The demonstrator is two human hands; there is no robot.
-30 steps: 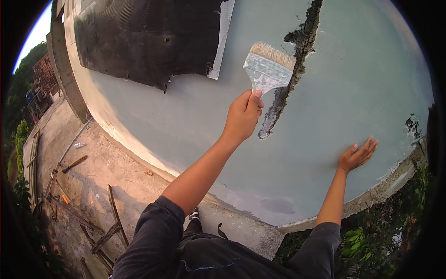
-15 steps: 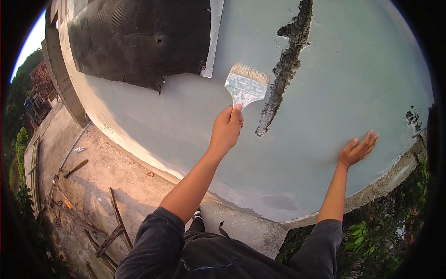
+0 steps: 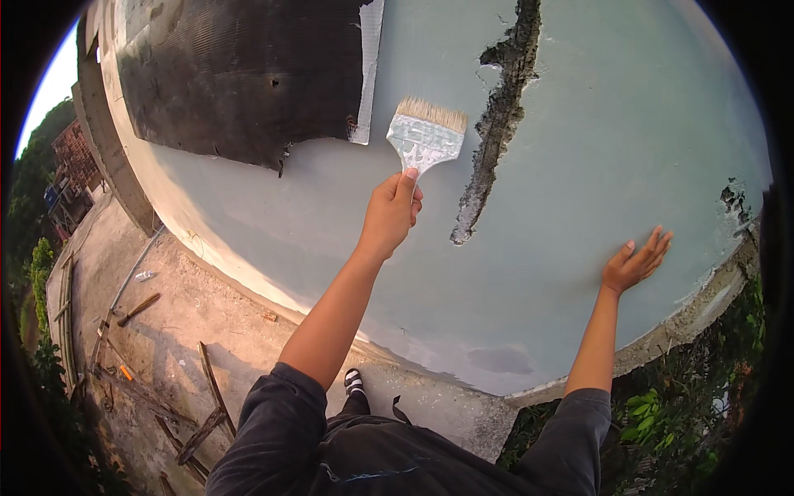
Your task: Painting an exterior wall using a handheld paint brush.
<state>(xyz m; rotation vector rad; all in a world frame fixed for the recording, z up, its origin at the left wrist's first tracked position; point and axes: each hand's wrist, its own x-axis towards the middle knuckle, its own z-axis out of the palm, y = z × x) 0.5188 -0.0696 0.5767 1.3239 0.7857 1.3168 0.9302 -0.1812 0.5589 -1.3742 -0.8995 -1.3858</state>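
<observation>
A wide, flat paintbrush (image 3: 425, 140) is in my left hand (image 3: 390, 213), its handle gripped between thumb and fingers. Pale bristles point up and away from me, and light paint coats the brush body. Behind it stands a pale blue-grey wall (image 3: 347, 223); whether the bristles touch it I cannot tell. Just right of the brush, a rough dark gap (image 3: 496, 132) runs down the wall. Farther right, my right hand (image 3: 637, 263) lies with spread fingers against the wall, holding nothing.
A dark ribbed panel (image 3: 240, 74) covers the wall's upper left. Wooden pieces (image 3: 217, 388) and a loose brush-like stick (image 3: 139, 309) lie on the concrete floor (image 3: 198, 289) at left. Green plants (image 3: 645, 417) grow below the wall's right end, beside a broken concrete edge (image 3: 703, 310).
My left hand and the paintbrush have shifted slightly left and up. The right hand keeps its place on the wall. More of my foot shows below.
</observation>
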